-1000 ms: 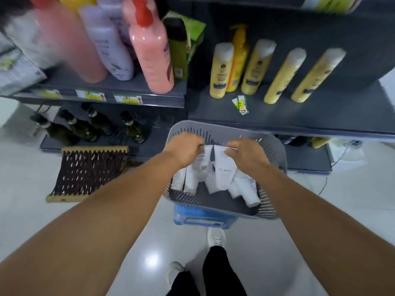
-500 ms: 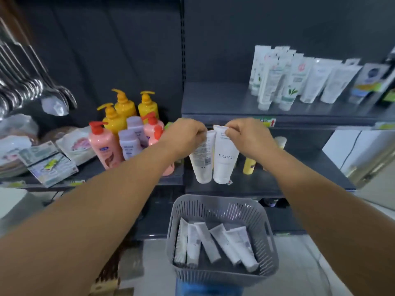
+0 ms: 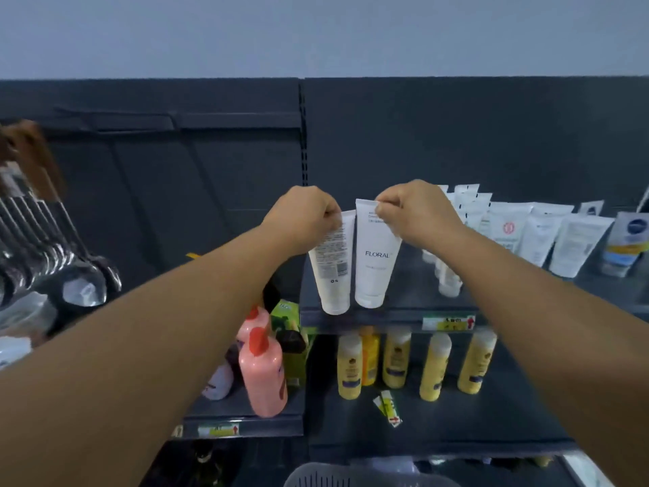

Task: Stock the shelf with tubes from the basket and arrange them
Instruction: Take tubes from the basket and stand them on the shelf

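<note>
The left hand (image 3: 302, 216) pinches the crimped top of a white tube (image 3: 333, 265) showing its printed back. The right hand (image 3: 407, 211) pinches the top of a second white tube marked FLORAL (image 3: 375, 254). Both tubes hang cap-down, side by side, over the left end of the dark shelf (image 3: 393, 316). More white tubes (image 3: 505, 230) stand on it to the right. The grey basket (image 3: 358, 478) sits at the near edge.
</note>
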A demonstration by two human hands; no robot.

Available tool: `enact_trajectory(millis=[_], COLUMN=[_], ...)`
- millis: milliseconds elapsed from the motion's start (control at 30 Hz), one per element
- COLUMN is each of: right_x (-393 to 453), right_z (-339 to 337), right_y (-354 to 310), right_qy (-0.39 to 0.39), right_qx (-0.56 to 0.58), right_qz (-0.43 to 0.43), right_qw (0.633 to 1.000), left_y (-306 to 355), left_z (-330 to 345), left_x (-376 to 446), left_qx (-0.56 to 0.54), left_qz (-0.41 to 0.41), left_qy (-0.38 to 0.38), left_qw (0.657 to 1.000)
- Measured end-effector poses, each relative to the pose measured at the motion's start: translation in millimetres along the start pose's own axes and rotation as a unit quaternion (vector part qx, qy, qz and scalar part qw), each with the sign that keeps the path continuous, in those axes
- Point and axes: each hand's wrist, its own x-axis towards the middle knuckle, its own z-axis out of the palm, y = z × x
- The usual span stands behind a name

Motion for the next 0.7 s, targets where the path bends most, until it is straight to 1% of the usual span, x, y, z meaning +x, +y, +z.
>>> enact_trajectory(millis=[200, 400, 567, 700], right_x=[90.7, 161.3, 200.5, 215.8], right_z=[24.5, 55.7, 83.5, 97.5], right_y=[38.6, 75.6, 98.9, 110.0], right_qy=[-0.03, -0.039, -0.043, -0.058], right_qx=[-0.023, -0.036, -0.041, -0.061], right_qz=[0.028, 0.049, 0.072, 0.069], right_qw=[0.999, 0.997, 0.996, 0.994], left_y=[-23.9, -43.7, -52.6, -58.8], left_z=[26.7, 61.7, 86.1, 101.4], left_x=[92.3, 168.6, 206.8, 222.2], left_qx=[0.039, 0.074, 0.092, 0.102], left_qz=[-0.021, -0.043, -0.047, -0.051], left_qy=[-0.013, -0.018, -0.025, -0.037], left_qw=[0.999, 0.996, 0.994, 0.993])
